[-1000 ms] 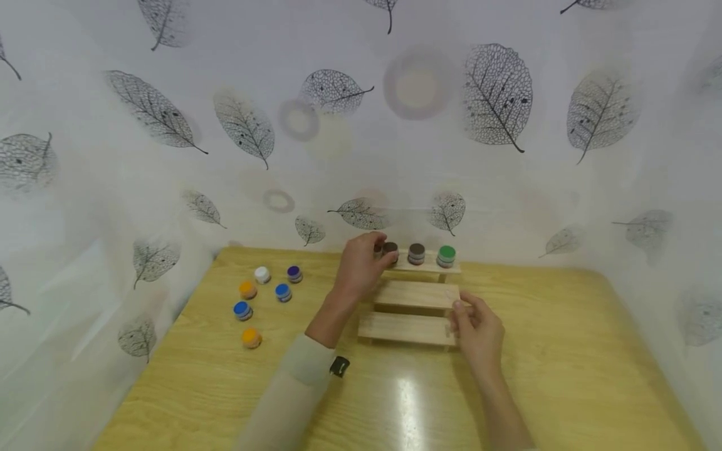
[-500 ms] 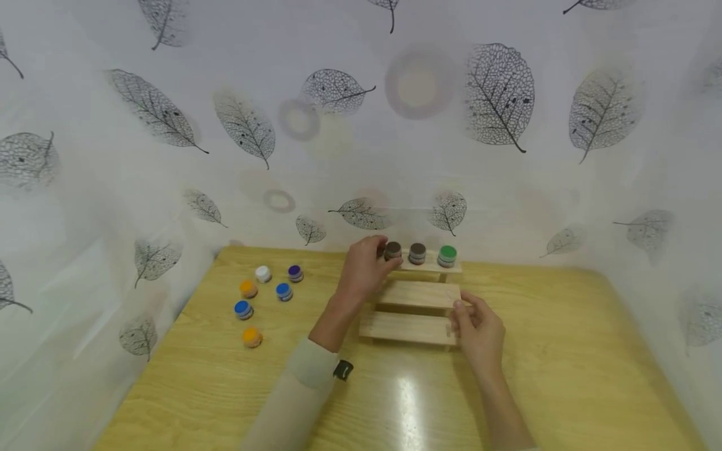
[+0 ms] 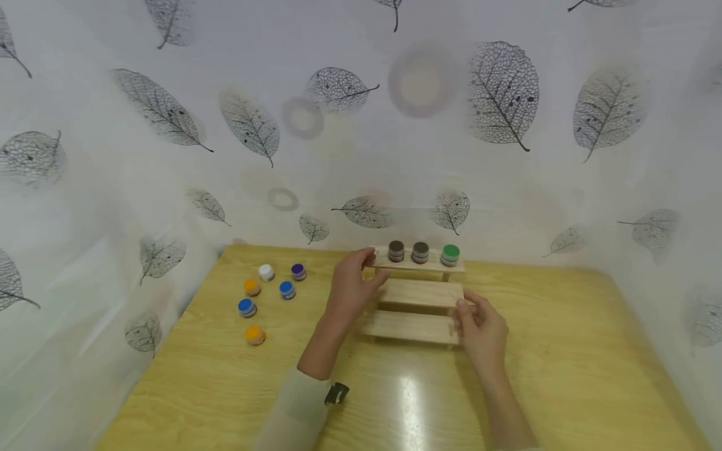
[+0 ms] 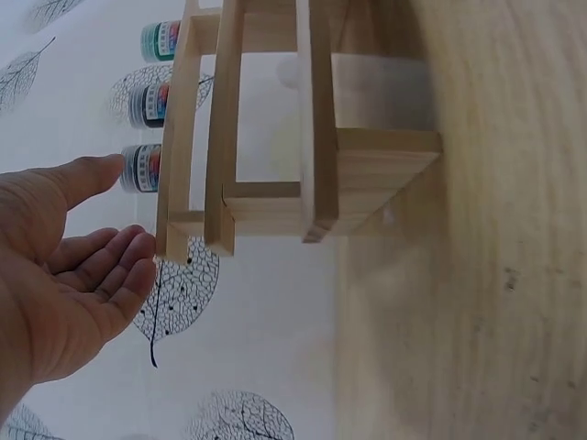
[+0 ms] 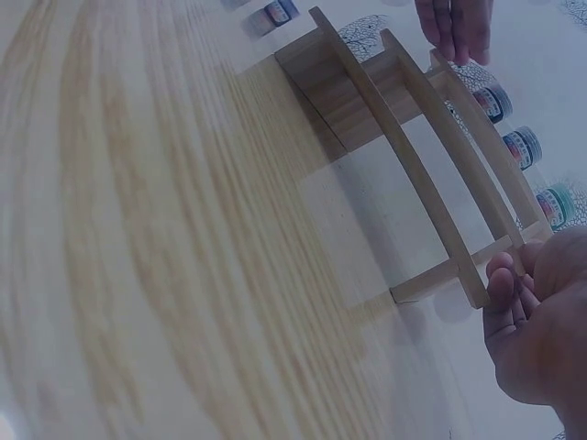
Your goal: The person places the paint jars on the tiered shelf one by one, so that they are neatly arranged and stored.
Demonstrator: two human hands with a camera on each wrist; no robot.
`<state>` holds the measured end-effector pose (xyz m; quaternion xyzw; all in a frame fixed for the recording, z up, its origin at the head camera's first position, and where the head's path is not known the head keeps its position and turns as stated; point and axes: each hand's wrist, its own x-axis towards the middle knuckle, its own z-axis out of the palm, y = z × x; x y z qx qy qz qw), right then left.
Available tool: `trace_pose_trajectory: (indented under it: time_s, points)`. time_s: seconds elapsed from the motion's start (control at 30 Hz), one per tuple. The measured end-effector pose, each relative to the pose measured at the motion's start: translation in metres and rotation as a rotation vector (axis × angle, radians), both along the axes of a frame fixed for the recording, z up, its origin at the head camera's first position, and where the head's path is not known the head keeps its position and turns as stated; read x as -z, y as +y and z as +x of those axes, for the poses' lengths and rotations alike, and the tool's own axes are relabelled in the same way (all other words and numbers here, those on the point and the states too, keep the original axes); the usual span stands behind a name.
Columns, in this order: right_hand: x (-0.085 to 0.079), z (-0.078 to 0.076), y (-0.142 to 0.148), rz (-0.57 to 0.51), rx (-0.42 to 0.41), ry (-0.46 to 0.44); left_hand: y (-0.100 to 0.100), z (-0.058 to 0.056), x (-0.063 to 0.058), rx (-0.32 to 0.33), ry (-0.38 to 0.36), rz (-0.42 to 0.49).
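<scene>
A three-tier wooden rack [image 3: 417, 293] stands at the back of the table. Along its top tier sit two small paint jars with dark brown lids, the left one [image 3: 396, 252] and the middle one [image 3: 420, 252], plus a green-lidded jar [image 3: 450, 255] at the right. My left hand [image 3: 348, 288] is at the rack's upper left end, thumb and fingers spread apart and holding nothing. In the left wrist view the thumb tip comes close to the nearest jar [image 4: 142, 169]; whether they touch I cannot tell. My right hand [image 3: 485, 329] pinches the rack's right end near the middle tier.
To the left on the table stand several more jars: a white one [image 3: 266, 272], a purple one [image 3: 298, 271], blue ones [image 3: 287, 289] and orange ones [image 3: 255, 334]. A leaf-patterned sheet [image 3: 361, 138] hangs behind and beside the table [image 3: 564, 363].
My left hand has let go of the left brown-lidded jar and drawn back to the left, its fingers opening. The jar stays on the top tier. My right hand keeps its place.
</scene>
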<state>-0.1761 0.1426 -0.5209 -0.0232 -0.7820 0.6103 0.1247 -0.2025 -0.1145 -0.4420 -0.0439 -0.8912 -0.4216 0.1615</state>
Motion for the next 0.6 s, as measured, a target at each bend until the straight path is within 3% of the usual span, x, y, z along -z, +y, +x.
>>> trace_pose_trajectory:
  time_s: [0.13, 0.3, 0.47, 0.6]
  points:
    - [-0.001, 0.000, 0.000, 0.009, 0.001, -0.001, -0.010, 0.011, 0.008, -0.041, -0.017, 0.048]
    - [-0.002, 0.001, 0.000, 0.025, 0.009, -0.013, -0.030, 0.022, 0.025, -0.140, -0.057, 0.119]
    - [-0.002, 0.000, 0.000, 0.027, 0.011, -0.010, -0.052, 0.030, 0.043, -0.260, -0.144, 0.145]
    - [-0.003, 0.000, -0.001, 0.022, 0.014, -0.022, -0.068, 0.031, 0.052, -0.311, -0.208, 0.147]
